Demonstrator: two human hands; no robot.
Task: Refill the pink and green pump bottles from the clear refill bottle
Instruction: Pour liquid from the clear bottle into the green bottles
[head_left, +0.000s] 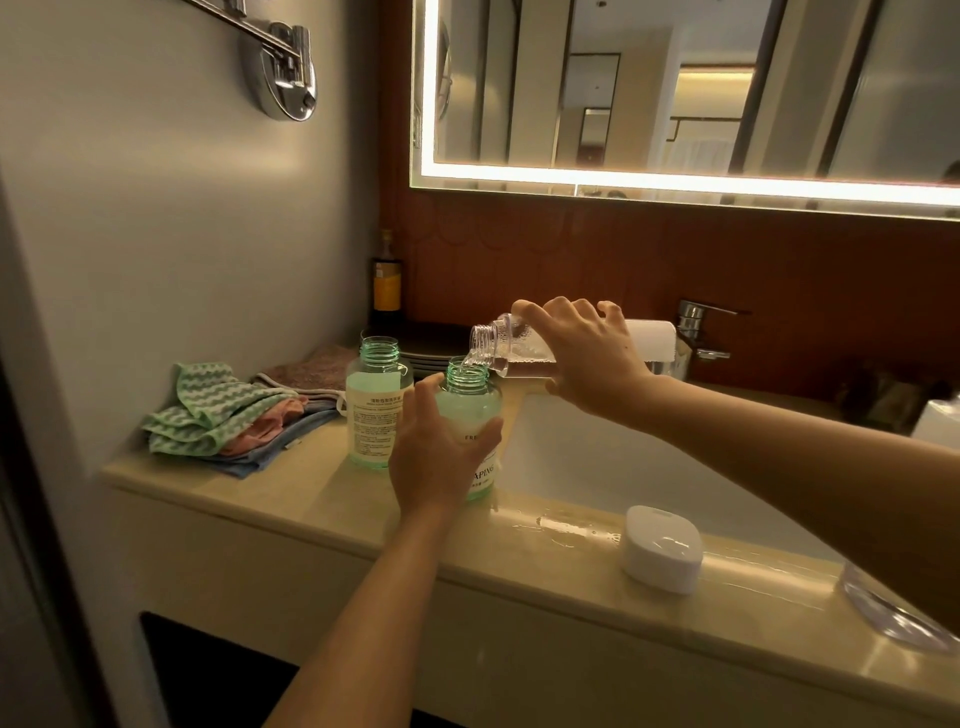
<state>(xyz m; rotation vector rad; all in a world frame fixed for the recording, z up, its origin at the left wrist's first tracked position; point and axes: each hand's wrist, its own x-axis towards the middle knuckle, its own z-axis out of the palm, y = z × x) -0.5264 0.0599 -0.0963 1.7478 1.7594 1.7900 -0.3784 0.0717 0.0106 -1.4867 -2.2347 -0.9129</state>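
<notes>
Big lit mirror (675, 93) up at twelve o'clock, and below it the long beige counter (311, 499) runs across, wet and shiny toward four o'clock, with the white basin (597, 457) sunk into it. A heap of folded cloths (228, 415) sits at nine o'clock. Two open-necked bottles stand on the counter just left of the basin: the second bottle (376, 410) with its white label, and just beside it at its three o'clock the green bottle (470, 402) that's taking the pour. Both look green-tinted in this light, so which one counts as pink I can't tell. Left hand (436, 457) wraps the green bottle's lower body, steadying it. Right hand (582, 348) grasps the clear refill bottle (498, 348) from above, tipped nearly flat, its neck right over the green bottle's mouth, a thin stream running in. So we're mid-pour on this one. Next, by my read: watch the level, roll the refill bottle upright before it brims, then shift it toward ten o'clock over the second bottle, aiming carefully at that narrow mouth.
</notes>
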